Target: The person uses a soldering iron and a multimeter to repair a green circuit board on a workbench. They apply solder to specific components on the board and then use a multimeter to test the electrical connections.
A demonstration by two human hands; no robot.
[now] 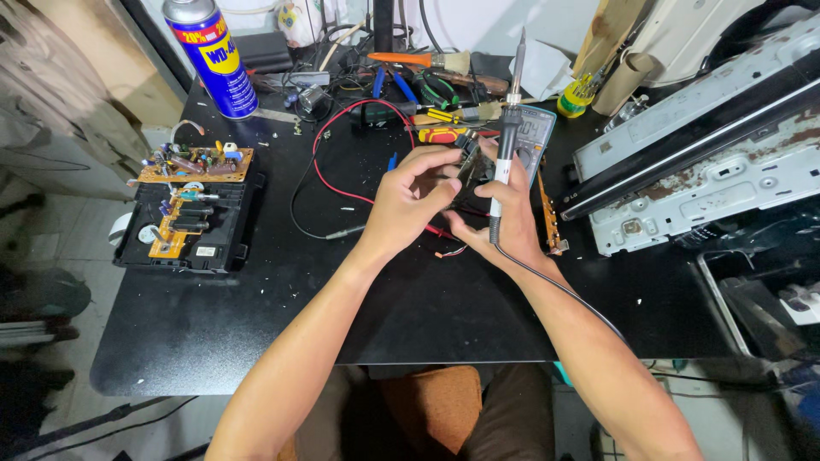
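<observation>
Gripping a soldering iron [511,128] upright, the right hand [504,218] is clamped on it — the left hand [412,198] pinches a small part [469,162], fingers together, above the black table [256,307].

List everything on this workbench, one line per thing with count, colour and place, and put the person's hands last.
Table: one, black, centre.
Spray can: one, blue and yellow, back left.
Circuit board: one, tan, atop a black tray, left.
Brush: one, orange handle, back centre.
Multimeter: one, teal-edged, behind the hands.
Red wire: one, looping across the centre.
Metal chassis: one, grey and rusty, right.
Soldering iron: one, black and white, held upright in the right hand.
Left hand: pinching a small part, centre.
Right hand: gripping the iron.
</observation>
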